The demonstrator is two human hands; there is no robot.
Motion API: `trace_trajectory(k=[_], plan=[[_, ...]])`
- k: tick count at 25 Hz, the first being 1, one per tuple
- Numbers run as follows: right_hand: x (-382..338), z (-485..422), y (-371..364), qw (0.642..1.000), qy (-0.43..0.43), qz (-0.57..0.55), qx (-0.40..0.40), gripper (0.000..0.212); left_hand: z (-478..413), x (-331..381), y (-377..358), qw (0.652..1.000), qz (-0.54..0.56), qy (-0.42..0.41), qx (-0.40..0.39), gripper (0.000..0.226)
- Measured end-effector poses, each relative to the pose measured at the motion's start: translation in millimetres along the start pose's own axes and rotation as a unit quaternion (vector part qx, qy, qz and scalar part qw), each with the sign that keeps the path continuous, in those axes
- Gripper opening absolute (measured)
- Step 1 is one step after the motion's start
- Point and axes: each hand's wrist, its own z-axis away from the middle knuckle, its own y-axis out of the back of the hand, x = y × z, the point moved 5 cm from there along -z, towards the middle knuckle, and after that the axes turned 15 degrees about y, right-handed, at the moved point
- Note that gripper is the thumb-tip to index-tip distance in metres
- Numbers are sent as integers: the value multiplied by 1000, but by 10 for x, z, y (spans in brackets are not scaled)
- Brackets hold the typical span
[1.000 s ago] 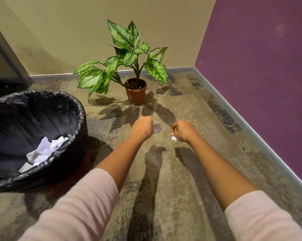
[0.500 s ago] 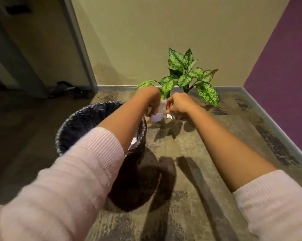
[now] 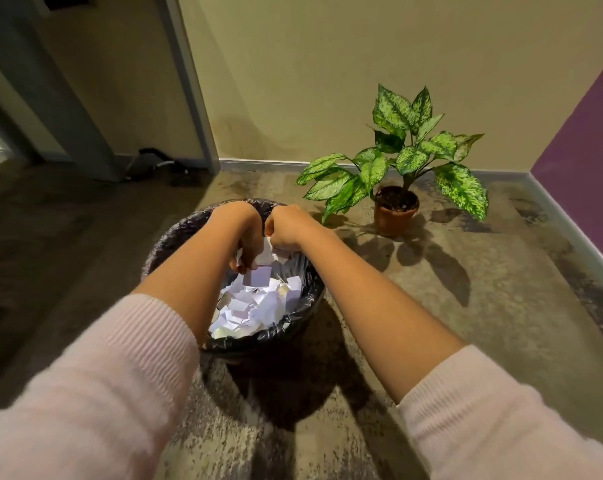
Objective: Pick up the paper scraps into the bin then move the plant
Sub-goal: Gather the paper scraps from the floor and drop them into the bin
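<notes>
A round bin point(image 3: 258, 341) with a black liner stands on the floor in front of me, with several white paper scraps point(image 3: 251, 311) heaped inside. Both hands hang over its opening, close together. My left hand point(image 3: 237, 226) points its curled fingers down and pinches a pale square scrap point(image 3: 256, 276) at the fingertips. My right hand point(image 3: 288, 226) is curled round a white scrap point(image 3: 268, 253) that sticks out toward the left hand. The plant point(image 3: 397, 157), with speckled green leaves in a terracotta pot point(image 3: 395, 216), stands on the floor to the right of the bin, near the wall.
A beige wall with a grey baseboard point(image 3: 276, 164) runs behind the bin and plant. A purple wall point(image 3: 591, 140) closes the right side. At the left stands a door frame point(image 3: 189, 84), with a dark cable point(image 3: 154, 161) on the floor beside it.
Both hands rose from the floor near the plant with scraps and swung left over the bin. My view turned with them, so the bin now sits centre and the plant right.
</notes>
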Motion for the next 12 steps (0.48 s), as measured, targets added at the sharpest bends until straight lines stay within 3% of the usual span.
trace_trajectory(k=[3, 8, 12], plan=[[10, -14, -241, 998, -23, -10, -55, 14, -179, -3, -200, 1000, -13, -11, 2, 26], [-44, 0, -397, 998, -25, 6, -64, 15, -207, -75, -309, 975, 42, -86, 199, 20], [-78, 21, -382, 995, -36, 17, -97, 20, -148, -184, -301, 960, 107, -96, 241, 29]])
